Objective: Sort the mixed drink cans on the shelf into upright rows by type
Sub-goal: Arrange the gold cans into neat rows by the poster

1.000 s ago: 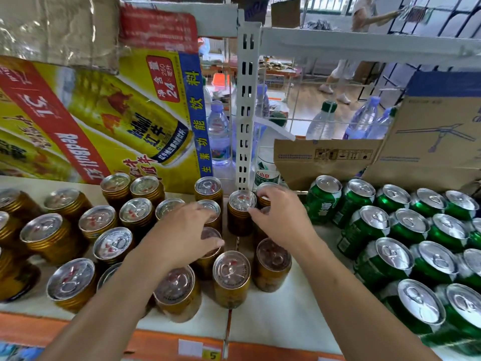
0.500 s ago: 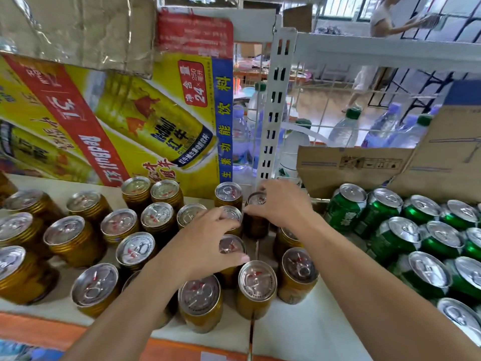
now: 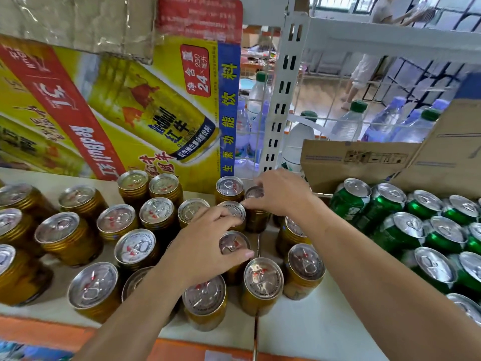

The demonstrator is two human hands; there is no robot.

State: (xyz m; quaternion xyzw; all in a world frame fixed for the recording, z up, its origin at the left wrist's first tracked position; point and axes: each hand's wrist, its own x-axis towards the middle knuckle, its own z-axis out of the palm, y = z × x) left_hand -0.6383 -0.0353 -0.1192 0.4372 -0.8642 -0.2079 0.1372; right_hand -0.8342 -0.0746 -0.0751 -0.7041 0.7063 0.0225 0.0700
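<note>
L hand (image 3: 208, 246) comes in from near-left, forearm angled up toward centre, palm down. Its fingers are curled and the thumb lies out to the right, gripping a gold can (image 3: 233, 243) by the top. R hand (image 3: 282, 195) is farther back, arm on a long diagonal from near-right, wrist bent, fingertips (image 3: 247, 204) pinching the rim of a far can (image 3: 256, 221). The two hands' fingertips are v. close.
</note>
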